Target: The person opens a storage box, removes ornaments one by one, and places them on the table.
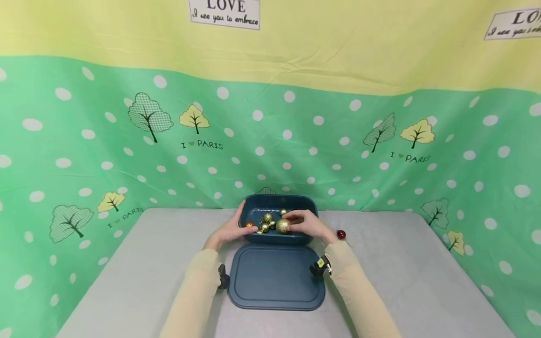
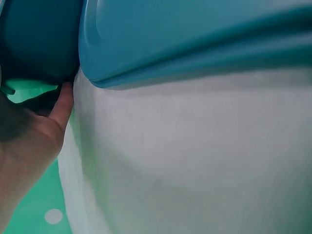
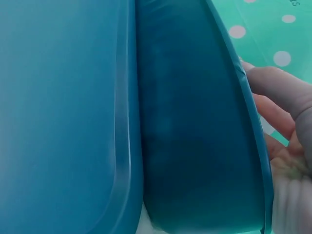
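A dark blue rectangular box (image 1: 276,239) holds several small gold Christmas balls (image 1: 265,227) and an orange ball (image 1: 249,224). At its left side my left hand (image 1: 231,228) grips the box, thumb over the rim and fingers along the outer wall. My right hand (image 1: 308,223) pinches a larger glittery gold ball (image 1: 282,226) inside the box, towards its right half. In the right wrist view the box's wall (image 3: 200,122) hides that ball, and only part of the right hand (image 3: 287,114) shows beyond the rim.
The box's blue lid (image 1: 276,277) lies flat on the grey-white table (image 1: 389,277), just in front of the box. A small red ball (image 1: 341,234) sits right of the box, near the right wrist. A green and yellow printed curtain (image 1: 287,155) hangs behind.
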Demonstrator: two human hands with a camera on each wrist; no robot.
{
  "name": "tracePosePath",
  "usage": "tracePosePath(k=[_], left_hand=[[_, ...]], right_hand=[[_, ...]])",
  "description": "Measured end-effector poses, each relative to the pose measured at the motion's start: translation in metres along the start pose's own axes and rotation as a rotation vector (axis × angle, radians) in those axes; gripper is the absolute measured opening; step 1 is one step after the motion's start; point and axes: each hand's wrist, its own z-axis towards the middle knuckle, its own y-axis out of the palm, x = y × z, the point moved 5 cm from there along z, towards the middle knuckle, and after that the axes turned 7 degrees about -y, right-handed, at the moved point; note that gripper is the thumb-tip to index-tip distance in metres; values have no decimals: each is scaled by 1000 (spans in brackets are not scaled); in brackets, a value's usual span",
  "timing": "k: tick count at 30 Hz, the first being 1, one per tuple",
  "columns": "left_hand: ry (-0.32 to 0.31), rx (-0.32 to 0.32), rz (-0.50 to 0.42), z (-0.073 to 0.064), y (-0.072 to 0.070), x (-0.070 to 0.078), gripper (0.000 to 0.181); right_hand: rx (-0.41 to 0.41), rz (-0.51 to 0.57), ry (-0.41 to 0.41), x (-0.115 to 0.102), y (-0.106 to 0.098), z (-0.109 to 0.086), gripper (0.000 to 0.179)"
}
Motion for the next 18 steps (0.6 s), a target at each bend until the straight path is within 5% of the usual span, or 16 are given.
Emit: tracePosePath(k=[18], left_hand=[[-4,1,-27,0,-1,-5,108]], right_hand=[[131,49,-51,-20,-6,-23,41]])
